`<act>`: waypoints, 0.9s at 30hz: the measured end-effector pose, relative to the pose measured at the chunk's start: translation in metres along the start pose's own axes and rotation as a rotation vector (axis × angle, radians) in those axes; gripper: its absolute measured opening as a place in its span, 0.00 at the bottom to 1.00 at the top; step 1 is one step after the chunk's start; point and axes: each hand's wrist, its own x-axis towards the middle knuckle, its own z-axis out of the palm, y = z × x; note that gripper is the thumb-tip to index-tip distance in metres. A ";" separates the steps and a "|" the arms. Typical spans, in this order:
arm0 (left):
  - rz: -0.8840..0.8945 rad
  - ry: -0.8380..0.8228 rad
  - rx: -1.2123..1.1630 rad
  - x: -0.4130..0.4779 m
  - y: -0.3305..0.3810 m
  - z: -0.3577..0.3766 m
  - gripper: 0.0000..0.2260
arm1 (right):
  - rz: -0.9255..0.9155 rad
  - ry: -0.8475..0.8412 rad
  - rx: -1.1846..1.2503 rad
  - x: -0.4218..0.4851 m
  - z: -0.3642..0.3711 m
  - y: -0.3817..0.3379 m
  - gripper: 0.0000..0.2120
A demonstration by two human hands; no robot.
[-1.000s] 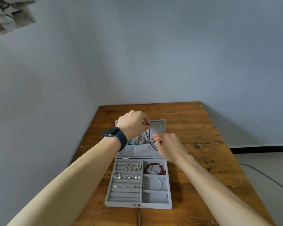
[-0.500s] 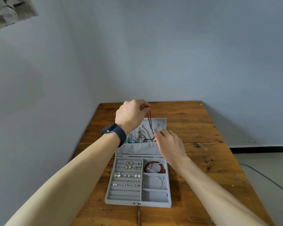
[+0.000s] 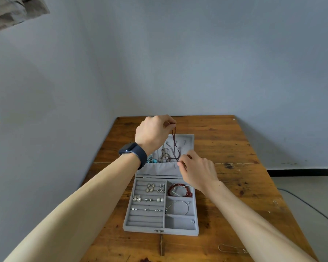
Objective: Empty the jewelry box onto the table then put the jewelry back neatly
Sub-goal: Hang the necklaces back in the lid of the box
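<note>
The grey velvet jewelry box [image 3: 160,231] lies open on the wooden table [image 3: 235,148], lid laid back. My left hand [image 3: 153,132], smartwatch on its wrist, pinches a dark beaded necklace [image 3: 174,143] and holds it up above the lid. My right hand [image 3: 196,170] pinches the necklace's lower end at the lid pocket's edge. More chains [image 3: 164,156] and a turquoise piece [image 3: 151,159] lie tangled in the lid pocket. Earrings [image 3: 150,187] sit in the ring rolls. A red bead bracelet [image 3: 179,190] and a thin silver bangle [image 3: 178,207] fill two right compartments.
A thin wire loop [image 3: 230,248] lies on the table near its front right edge. The table stands against a grey wall. A cable [image 3: 309,206] runs across the floor on the right.
My left hand has risen from the lid pocket, drawing the dark necklace upward. My right hand stayed at the pocket's edge, holding the lower end.
</note>
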 end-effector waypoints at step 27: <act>0.059 -0.382 0.036 -0.010 -0.024 0.026 0.03 | 0.126 0.246 0.444 0.029 0.000 0.005 0.07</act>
